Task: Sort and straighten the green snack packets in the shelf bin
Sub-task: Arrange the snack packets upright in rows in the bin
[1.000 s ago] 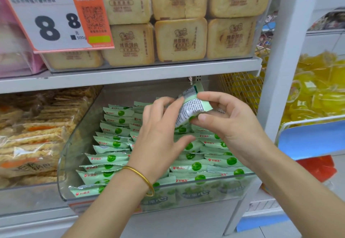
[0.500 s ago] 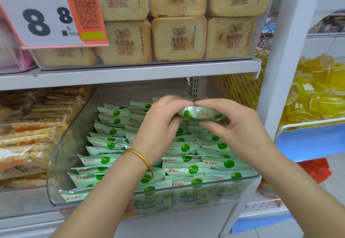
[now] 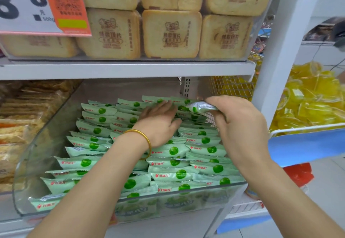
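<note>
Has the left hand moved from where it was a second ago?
Yes. The left hand let go of the held packet and dropped onto the packet rows in the clear bin, farther below the shelf edge.

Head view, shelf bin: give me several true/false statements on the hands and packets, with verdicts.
1. The right hand pinches a green packet over the back of the bin. True.
2. The left hand holds a packet lifted clear of the bin. False: it lies flat on the packed rows, fingers straight, holding nothing.
3. A gold bangle sits on the left wrist. True.
4. The bin is nearly empty. False: rows of green packets fill it.
5. The shelf above holds yellow sweets. False: beige packs are stacked there.
</note>
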Action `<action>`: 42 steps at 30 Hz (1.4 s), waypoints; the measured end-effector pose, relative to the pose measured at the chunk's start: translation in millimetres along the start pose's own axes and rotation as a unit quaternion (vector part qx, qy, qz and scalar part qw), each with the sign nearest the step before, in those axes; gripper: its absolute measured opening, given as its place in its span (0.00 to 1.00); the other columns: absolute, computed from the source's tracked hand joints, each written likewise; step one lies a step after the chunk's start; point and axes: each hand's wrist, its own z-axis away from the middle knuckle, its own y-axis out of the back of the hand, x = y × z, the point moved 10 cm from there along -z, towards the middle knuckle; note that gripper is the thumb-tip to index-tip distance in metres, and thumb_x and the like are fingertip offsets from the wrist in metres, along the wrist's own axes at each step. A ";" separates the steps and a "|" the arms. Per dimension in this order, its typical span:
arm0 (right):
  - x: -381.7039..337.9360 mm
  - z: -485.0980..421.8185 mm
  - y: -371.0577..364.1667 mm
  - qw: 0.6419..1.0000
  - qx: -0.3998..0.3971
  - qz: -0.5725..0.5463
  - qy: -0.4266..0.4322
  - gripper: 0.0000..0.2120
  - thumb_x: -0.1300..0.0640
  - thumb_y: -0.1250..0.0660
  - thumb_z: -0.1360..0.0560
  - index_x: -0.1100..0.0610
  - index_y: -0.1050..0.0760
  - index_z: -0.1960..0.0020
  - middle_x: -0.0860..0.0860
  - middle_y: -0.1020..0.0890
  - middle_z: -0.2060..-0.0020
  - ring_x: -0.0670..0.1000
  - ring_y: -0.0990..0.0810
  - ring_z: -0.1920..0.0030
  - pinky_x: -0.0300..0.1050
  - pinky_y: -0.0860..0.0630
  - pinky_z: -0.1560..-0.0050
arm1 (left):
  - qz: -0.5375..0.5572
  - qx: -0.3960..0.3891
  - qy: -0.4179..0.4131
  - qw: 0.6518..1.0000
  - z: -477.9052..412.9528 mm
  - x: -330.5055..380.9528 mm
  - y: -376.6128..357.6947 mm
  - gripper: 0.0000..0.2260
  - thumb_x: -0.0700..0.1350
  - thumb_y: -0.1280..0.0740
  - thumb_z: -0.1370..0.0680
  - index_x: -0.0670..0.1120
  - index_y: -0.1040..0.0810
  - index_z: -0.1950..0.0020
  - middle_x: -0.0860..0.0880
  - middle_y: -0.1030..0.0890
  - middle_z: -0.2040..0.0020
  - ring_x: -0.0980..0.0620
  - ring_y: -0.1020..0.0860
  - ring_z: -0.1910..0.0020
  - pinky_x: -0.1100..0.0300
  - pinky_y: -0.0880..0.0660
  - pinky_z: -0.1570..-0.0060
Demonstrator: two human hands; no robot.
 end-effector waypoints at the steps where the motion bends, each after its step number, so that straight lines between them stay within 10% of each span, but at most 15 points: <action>1: 0.1 -2.2 -1.1 1.000 -0.001 0.002 -0.003 0.14 0.70 0.31 0.33 0.58 0.19 0.51 0.53 0.16 0.58 0.59 0.19 0.56 0.48 0.23 0.59 | -0.008 -0.012 0.006 1.000 -1.7 -1.6 -4.5 0.25 0.56 0.53 0.18 0.51 0.50 0.22 0.51 0.55 0.22 0.54 0.57 0.23 0.49 0.59 0.26; 8: 2.1 -25.3 -30.5 0.988 -0.051 0.131 -0.058 0.09 0.68 0.26 0.38 0.58 0.22 0.62 0.56 0.22 0.71 0.59 0.24 0.70 0.40 0.41 0.71 | 0.001 -0.031 0.031 0.999 -1.9 -7.8 -11.2 0.26 0.59 0.54 0.19 0.55 0.55 0.23 0.53 0.57 0.22 0.55 0.59 0.24 0.49 0.61 0.26; 12: 0.5 -32.5 -59.3 0.976 -0.134 0.160 -0.064 0.14 0.68 0.37 0.29 0.57 0.23 0.46 0.55 0.20 0.51 0.60 0.22 0.51 0.44 0.37 0.64 | 0.016 -0.018 0.033 0.999 1.5 -8.5 -9.6 0.25 0.58 0.53 0.19 0.55 0.52 0.23 0.53 0.55 0.22 0.54 0.56 0.23 0.49 0.58 0.26; 17: -7.5 -35.9 -82.4 0.974 -0.157 0.144 -0.072 0.13 0.72 0.40 0.30 0.62 0.24 0.49 0.59 0.20 0.56 0.62 0.22 0.51 0.46 0.35 0.64 | 0.023 -0.002 0.036 0.999 1.8 -9.6 -8.5 0.25 0.57 0.51 0.19 0.55 0.51 0.23 0.54 0.53 0.22 0.54 0.55 0.23 0.49 0.57 0.25; 24: 12.5 -27.7 -143.3 0.905 -0.379 0.127 -0.145 0.21 0.72 0.44 0.25 0.59 0.30 0.35 0.59 0.26 0.38 0.61 0.29 0.36 0.50 0.27 0.46 | 0.036 0.018 0.027 0.999 2.9 -11.1 -7.6 0.24 0.56 0.50 0.19 0.54 0.48 0.23 0.53 0.51 0.22 0.54 0.53 0.23 0.50 0.57 0.25; 42: 11.3 -22.8 -122.5 0.933 -0.307 0.154 -0.109 0.15 0.70 0.41 0.26 0.63 0.27 0.40 0.57 0.33 0.35 0.60 0.36 0.35 0.45 0.35 0.56 | 0.059 0.027 0.032 0.997 4.2 -13.2 -3.9 0.24 0.53 0.49 0.18 0.51 0.47 0.23 0.51 0.49 0.22 0.53 0.52 0.23 0.52 0.56 0.25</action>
